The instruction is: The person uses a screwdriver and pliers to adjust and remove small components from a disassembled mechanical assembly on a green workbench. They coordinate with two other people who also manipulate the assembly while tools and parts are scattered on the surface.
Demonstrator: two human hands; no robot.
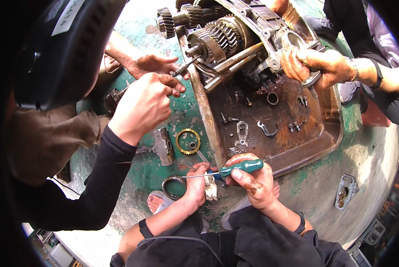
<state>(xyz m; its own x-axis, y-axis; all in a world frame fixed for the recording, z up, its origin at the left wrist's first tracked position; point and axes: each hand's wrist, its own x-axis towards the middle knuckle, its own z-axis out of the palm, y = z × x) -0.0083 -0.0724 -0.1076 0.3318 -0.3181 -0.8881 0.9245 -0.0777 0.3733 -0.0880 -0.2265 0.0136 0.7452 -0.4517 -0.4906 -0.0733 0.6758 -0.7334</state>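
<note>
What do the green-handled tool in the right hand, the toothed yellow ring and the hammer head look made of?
Green-handled tool: handle probably plastic, given its glossy highlights; thin shaft likely steel, being silvery.
Toothed yellow ring: perhaps brass or bronze, from its golden colour.
Hammer head: probably steel, dull grey and worn-looking.

Off to my left, a hammer with a blocky grey steel head [164, 147] lies on the worn, green-painted floor [92, 173]. Well over to my right sits a flat grey metal casting with a hole through it [348, 184]. A co-worker's long black sleeve [99, 187] bends in at my left, below glossy black headgear with a pale label strip [52, 62]. Toward my upper right I see a grey shoe [348, 92] near a reddish object [372, 115], its kind unclear to me.
</note>
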